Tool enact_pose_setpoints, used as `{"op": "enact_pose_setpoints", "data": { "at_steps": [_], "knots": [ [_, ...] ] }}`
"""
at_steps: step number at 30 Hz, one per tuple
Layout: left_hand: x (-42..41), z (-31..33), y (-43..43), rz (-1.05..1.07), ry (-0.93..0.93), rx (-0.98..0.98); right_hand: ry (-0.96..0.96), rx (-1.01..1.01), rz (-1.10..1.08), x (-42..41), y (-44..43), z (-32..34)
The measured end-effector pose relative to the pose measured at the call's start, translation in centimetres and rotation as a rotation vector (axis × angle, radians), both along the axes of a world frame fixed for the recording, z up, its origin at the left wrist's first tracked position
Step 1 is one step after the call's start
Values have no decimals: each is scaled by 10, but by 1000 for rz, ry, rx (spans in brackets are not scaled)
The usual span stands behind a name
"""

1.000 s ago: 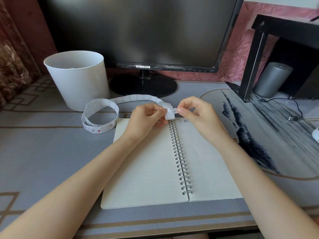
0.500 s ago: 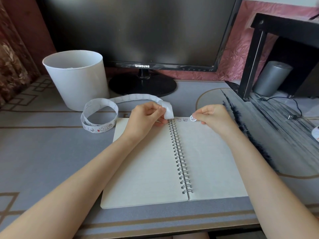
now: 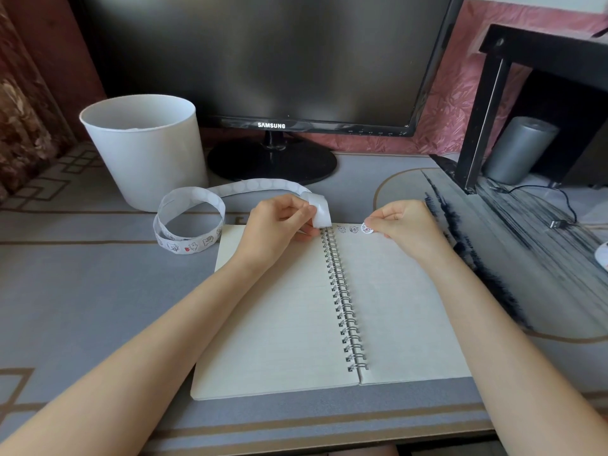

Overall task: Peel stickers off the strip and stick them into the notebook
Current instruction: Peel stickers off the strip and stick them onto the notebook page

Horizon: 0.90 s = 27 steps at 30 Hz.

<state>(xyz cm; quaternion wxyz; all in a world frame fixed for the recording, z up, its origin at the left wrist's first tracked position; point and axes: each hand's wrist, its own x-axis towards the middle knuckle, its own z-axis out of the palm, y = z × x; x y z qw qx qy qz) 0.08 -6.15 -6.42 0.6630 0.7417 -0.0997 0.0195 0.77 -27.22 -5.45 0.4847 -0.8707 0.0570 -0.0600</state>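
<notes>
Sticking: right hand (image 3: 404, 225) pinches a peeled sticker (image 3: 366, 228) at the notebook (image 3: 404, 307) page's top edge;
Strip (image 3: 320, 212): left hand (image 3: 276, 225) grips its folded end;
Next: likely pressing the sticker flat

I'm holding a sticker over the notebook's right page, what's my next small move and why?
Probably press the sticker down onto the notebook page: your right hand pinches it at the top edge, just right of two stickers already stuck there, continuing that row.

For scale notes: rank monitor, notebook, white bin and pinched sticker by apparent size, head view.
1. monitor
2. notebook, though nearness inflates it
3. white bin
4. sticker in the right hand
</notes>
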Motion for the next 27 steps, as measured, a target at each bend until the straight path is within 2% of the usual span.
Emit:
{"op": "enact_pose_setpoints", "data": {
  "at_steps": [27],
  "knots": [
    [-1, 0, 0, -8, 4, -5, -23, -87, -38, 1, 4, -3]
  ]
}}
